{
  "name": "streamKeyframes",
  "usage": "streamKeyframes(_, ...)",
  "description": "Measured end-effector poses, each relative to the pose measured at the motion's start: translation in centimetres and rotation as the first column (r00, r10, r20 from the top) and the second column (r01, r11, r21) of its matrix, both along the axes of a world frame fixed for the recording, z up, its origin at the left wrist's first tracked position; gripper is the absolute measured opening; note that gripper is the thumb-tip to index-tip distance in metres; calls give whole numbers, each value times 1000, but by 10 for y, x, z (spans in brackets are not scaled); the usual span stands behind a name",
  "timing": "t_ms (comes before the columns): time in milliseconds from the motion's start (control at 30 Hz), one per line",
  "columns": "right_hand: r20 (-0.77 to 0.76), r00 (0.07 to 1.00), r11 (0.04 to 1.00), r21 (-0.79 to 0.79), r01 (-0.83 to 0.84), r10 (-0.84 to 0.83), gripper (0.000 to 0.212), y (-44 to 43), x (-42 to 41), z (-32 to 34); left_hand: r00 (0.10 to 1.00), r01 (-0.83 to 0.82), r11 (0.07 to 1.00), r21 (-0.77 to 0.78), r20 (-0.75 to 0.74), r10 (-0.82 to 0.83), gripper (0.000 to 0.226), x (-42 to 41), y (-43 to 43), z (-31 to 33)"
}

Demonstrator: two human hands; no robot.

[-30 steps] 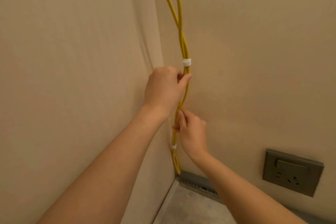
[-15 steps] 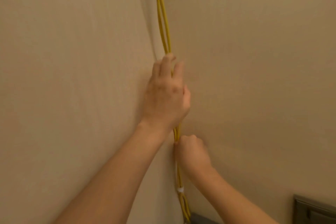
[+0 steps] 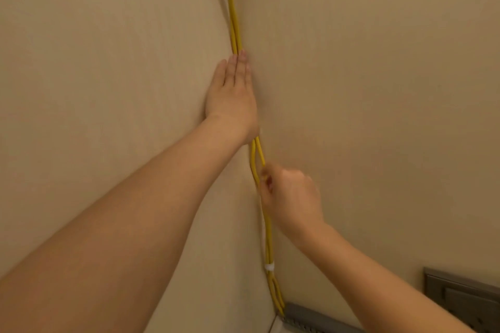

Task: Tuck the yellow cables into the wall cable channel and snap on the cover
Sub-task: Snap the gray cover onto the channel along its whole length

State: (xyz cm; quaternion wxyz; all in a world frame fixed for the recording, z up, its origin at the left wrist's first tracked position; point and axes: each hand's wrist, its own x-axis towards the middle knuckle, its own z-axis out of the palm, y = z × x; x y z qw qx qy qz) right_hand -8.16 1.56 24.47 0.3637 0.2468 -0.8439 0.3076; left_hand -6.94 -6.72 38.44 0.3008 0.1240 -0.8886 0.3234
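Observation:
Two yellow cables (image 3: 233, 19) run down the corner where two beige walls meet. My left hand (image 3: 232, 94) lies flat with straight fingers over the cables, pressing them into the corner. Lower down, my right hand (image 3: 290, 192) has curled fingers and pinches the cables at about mid height. A white tie (image 3: 269, 267) binds the cables near the bottom, below which they split and enter a grey channel (image 3: 305, 319) along the base of the wall. No channel cover is visible.
A grey wall socket plate (image 3: 465, 303) sits at the lower right on the right-hand wall. A strip of grey floor shows at the bottom by the corner.
My left hand went from gripping the cables to lying flat, then slid upward pressing them into the corner. The cables now lie straight against it. The view has tilted up.

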Motion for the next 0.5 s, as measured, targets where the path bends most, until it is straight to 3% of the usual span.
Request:
streamKeyframes(100,-104,959,951,-137,-277,264,51,-5,10,13,998,53,997,52,24,-55,97,4,0,2)
streamKeyframes(167,20,896,880,-195,-432,444,73,-10,16,16,994,103,989,104,34,-107,97,5,2,1)
streamKeyframes(233,194,818,834,-251,-492,541,82,-16,16,16,985,153,966,209,42,-165,92,6,6,-7)
streamKeyframes(333,297,781,828,-321,-460,549,53,-19,7,18,972,208,925,320,43,-233,88,7,10,-33)
streamKeyframes(367,315,785,842,-279,-461,534,44,-19,6,16,965,228,903,363,42,-260,86,7,11,-44)
streamKeyframes(433,357,774,849,-136,-511,523,42,-18,1,8,946,268,818,509,20,-323,83,8,15,-64)
streamKeyframes(500,414,771,865,-91,-494,484,40,-15,0,0,930,302,730,613,-20,-368,84,6,18,-76)
